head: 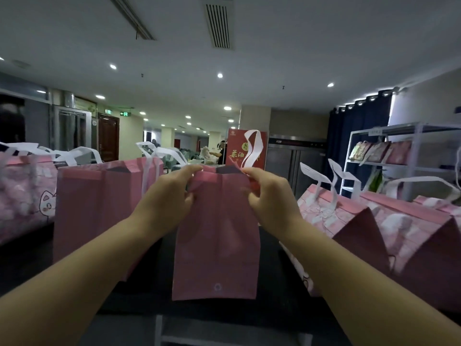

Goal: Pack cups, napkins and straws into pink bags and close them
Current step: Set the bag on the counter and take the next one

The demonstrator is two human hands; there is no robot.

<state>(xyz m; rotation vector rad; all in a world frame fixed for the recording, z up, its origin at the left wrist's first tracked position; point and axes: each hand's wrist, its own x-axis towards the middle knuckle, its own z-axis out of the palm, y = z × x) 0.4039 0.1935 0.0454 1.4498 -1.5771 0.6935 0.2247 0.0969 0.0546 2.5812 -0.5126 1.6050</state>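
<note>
Forearms extended; left hand (pixel 167 196) and right hand (pixel 270 196) pinch top corners of pink bag (pixel 216 240). Judged light, thin, crease-prone: grip at mouth edge.

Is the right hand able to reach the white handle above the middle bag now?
Probably yes, but not at once: the right hand pinches the bag at its top, so it must let go first. The handle stands just above it, nothing between.
</note>
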